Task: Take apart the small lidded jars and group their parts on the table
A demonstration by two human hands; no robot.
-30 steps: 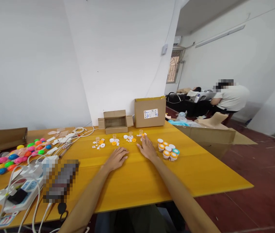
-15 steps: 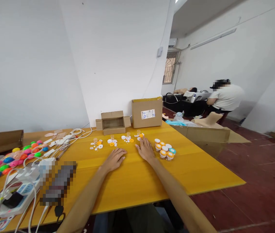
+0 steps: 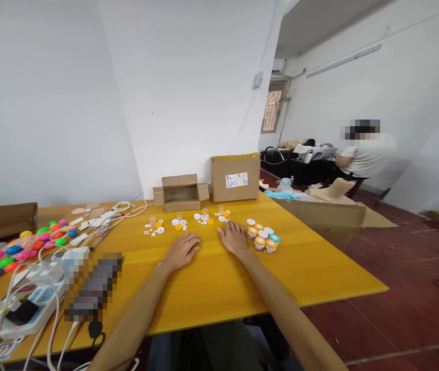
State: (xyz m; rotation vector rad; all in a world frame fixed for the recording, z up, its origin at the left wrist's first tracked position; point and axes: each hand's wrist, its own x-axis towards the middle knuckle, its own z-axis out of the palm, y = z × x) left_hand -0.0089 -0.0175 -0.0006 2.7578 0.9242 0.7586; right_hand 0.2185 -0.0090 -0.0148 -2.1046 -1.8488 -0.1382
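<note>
My left hand (image 3: 182,251) rests on the table, fingers stretched out and slightly bent, with nothing in it. My right hand (image 3: 234,239) lies palm down to its right, fingers apart and empty. Just beyond its fingertips is a group of small parts with a clear cup (image 3: 221,208), an orange ring (image 3: 225,214) and a white disc (image 3: 222,219). Several similar groups run leftward, one with a white disc (image 3: 161,230) and a clear cup (image 3: 152,221). Beside my right hand stands a cluster of small clear jars with orange, white and blue lids (image 3: 260,240).
An open small carton (image 3: 181,206) and a taped cardboard box (image 3: 236,190) stand against the wall. Left are colourful plastic balls (image 3: 14,251), a power strip (image 3: 37,309) with cables, and a blurred dark device (image 3: 95,288). A person (image 3: 370,157) sits beyond the table.
My right hand has drawn back slightly from the rightmost group of parts, whose orange ring and white disc now show more. My left hand stays in nearly the same place.
</note>
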